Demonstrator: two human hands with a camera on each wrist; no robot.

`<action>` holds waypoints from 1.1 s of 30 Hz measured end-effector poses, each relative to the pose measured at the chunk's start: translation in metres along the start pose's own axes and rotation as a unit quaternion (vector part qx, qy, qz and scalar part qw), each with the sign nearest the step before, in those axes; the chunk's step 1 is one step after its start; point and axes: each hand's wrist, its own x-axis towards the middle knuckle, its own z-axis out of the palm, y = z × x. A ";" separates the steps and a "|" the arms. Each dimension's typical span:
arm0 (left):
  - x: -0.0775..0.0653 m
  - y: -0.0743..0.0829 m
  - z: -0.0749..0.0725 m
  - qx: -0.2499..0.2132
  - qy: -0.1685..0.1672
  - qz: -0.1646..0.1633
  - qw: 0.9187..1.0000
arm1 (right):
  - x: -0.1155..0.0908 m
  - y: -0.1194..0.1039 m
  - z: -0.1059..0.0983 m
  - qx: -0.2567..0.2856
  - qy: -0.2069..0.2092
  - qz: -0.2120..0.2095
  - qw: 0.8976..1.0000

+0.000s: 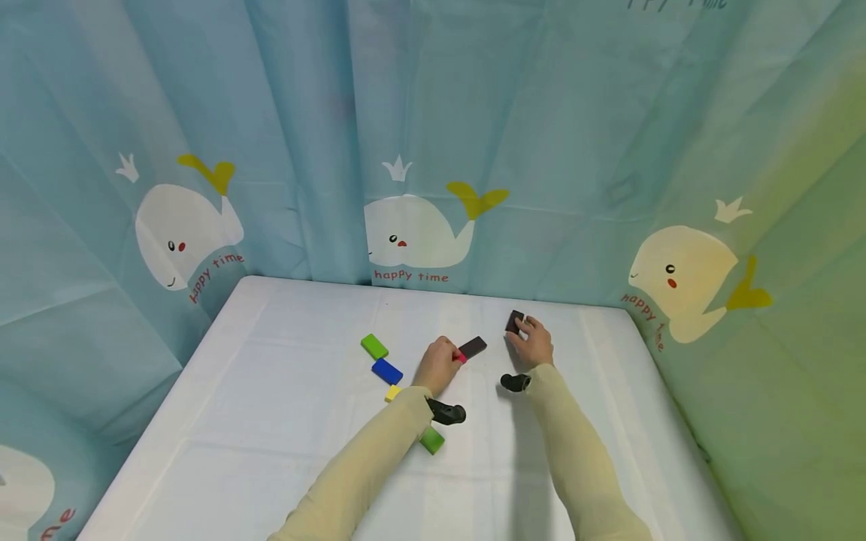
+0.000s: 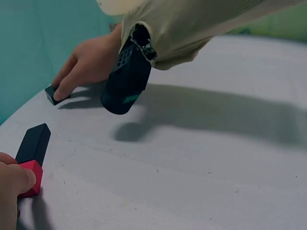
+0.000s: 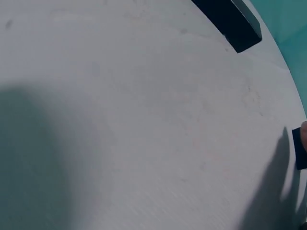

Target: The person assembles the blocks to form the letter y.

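Observation:
My left hand (image 1: 438, 366) pinches a red block (image 2: 34, 178) between thumb and fingers. The red block's end meets a black block (image 1: 473, 347) that lies on the white table, seen also in the left wrist view. Farther back and to the right, my right hand (image 1: 534, 344) holds a second black block (image 1: 513, 321) by thumb and fingertips. In the right wrist view only a corner of that held block (image 3: 299, 153) shows at the right edge, while the other black block (image 3: 232, 24) shows at the top.
Left of my left hand lie a green block (image 1: 374, 346), a blue block (image 1: 387, 371) and a yellow block (image 1: 392, 393), partly covered by the sleeve. Another green block (image 1: 432, 440) lies beside the left forearm. A whale-print curtain (image 1: 298, 188) surrounds the white table (image 1: 271, 361).

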 end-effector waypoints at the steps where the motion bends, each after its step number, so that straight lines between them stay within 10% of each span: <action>1: 0.000 0.000 0.000 0.000 -0.002 -0.003 1.000 | 0.000 0.000 0.001 0.000 0.015 -0.009 1.000; 7: -0.001 0.001 0.002 -0.002 -0.005 -0.010 1.000 | -0.002 0.001 0.007 0.009 0.090 -0.071 0.993; 15: -0.002 0.001 0.004 -0.004 -0.009 -0.015 1.000 | -0.003 -0.002 0.000 -0.061 -0.036 -0.025 0.997; 33: -0.001 0.002 0.001 0.000 -0.010 -0.018 1.000 | 0.001 0.010 0.004 -0.029 0.002 -0.095 0.995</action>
